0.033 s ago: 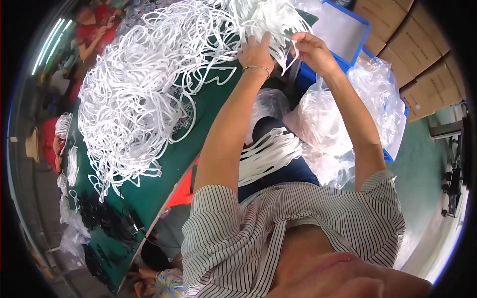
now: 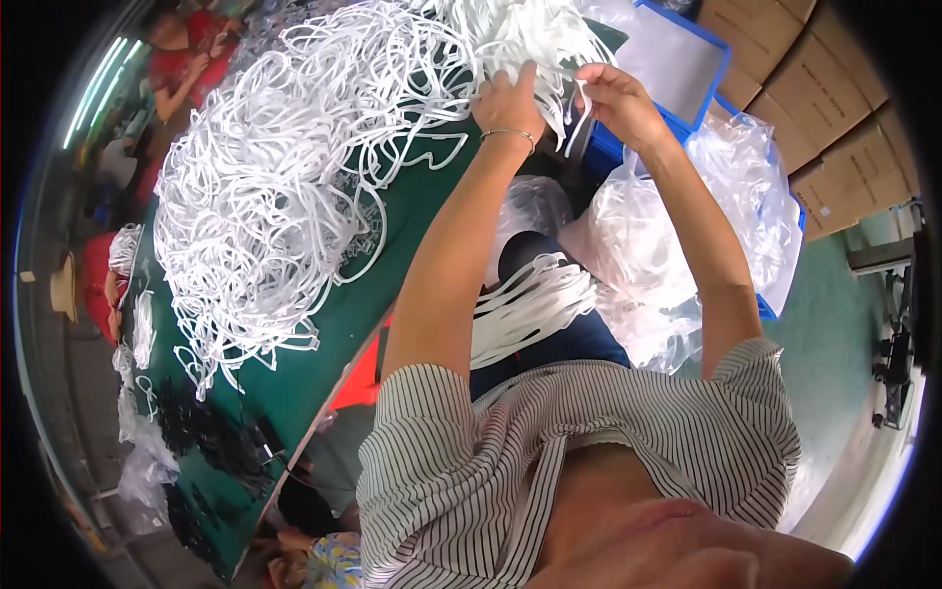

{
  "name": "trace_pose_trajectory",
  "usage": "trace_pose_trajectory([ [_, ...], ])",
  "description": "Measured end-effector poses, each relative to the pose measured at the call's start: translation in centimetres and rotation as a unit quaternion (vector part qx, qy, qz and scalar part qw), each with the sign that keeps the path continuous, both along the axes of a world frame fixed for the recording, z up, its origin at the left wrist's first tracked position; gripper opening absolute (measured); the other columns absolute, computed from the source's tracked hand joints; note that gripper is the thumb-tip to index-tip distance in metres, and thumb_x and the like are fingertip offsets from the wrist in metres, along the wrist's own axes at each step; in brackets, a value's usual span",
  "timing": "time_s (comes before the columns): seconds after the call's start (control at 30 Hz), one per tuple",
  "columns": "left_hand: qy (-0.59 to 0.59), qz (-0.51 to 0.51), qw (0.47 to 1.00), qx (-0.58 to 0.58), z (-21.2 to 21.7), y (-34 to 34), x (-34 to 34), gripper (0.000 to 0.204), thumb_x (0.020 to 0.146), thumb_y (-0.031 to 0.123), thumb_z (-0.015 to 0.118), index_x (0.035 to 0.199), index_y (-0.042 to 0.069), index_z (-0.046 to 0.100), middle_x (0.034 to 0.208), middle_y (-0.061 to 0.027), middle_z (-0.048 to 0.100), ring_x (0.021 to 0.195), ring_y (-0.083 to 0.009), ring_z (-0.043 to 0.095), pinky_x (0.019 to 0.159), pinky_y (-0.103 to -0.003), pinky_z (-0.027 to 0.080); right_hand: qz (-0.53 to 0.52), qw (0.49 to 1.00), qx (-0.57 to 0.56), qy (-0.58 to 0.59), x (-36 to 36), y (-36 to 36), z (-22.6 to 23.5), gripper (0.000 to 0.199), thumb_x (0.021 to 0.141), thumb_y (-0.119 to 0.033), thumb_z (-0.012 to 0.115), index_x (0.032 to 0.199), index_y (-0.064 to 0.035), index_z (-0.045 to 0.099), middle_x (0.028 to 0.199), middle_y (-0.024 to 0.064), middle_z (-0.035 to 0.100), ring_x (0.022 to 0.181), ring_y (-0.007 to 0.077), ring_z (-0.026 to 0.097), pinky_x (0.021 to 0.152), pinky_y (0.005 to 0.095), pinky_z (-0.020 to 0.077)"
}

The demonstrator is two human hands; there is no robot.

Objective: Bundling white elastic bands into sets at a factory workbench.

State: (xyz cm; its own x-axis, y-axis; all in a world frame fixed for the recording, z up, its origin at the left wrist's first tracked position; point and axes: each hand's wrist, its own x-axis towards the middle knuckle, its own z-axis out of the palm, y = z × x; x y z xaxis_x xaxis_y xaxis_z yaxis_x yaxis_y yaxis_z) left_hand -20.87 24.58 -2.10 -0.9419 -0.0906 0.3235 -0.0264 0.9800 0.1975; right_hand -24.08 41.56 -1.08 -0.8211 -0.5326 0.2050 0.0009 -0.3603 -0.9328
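Note:
A big tangled heap of white flat cords (image 2: 265, 187) covers the green table (image 2: 417, 211). At its far right lies a denser bunch of white cords (image 2: 535, 34), at the table's corner. My left hand (image 2: 508, 106), with a bracelet at the wrist, rests on the near side of this bunch; its fingertips are partly lost among the cords. To the right, my right hand (image 2: 618, 103) is closed, thumb and fingers pinching a single white cord (image 2: 581, 123) whose end dangles below. Across my lap lies a straightened bundle of white cords (image 2: 535, 306).
Clear plastic bags (image 2: 648, 236) stand at my right beside blue bins (image 2: 721, 74). Brown cartons (image 2: 824, 98) are stacked behind them. Black cords (image 2: 211, 432) lie on the table's near left part. A person in red (image 2: 186, 64) sits across the table.
The loose cord ends below my right hand hang slightly differently, one now lower and apart from the bunch. Both hands have barely moved.

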Motion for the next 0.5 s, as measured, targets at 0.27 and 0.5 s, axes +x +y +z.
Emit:
trace_pose_trajectory([
  [0.27,0.013,0.045,0.997,0.057,-0.4,-2.5,-3.4,0.029,0.079,0.029,0.053,0.097,0.007,0.057,0.088,-0.0161,0.063,0.083,-0.0341,0.060,0.073,-0.043,0.047,-0.048,0.995,-0.081,0.027,-0.5,1.8,2.4,0.013,0.082,-0.002,0.046,0.093,-0.0014,0.054,0.077,0.0061,0.056,0.069,0.0135,0.054,0.065,0.0252,0.0444],
  [0.5,-0.107,0.113,0.986,-0.062,3.0,-6.5,-1.8,0.021,0.075,0.021,0.054,0.088,0.009,0.065,0.094,-0.0125,0.063,0.089,-0.0278,0.061,0.075,-0.036,0.048,-0.082,0.981,-0.172,-0.034,5.3,6.4,2.6,0.015,0.077,0.001,0.044,0.089,-0.0024,0.053,0.074,0.0074,0.052,0.064,0.0158,0.050,0.062,0.0267,0.0402],
])
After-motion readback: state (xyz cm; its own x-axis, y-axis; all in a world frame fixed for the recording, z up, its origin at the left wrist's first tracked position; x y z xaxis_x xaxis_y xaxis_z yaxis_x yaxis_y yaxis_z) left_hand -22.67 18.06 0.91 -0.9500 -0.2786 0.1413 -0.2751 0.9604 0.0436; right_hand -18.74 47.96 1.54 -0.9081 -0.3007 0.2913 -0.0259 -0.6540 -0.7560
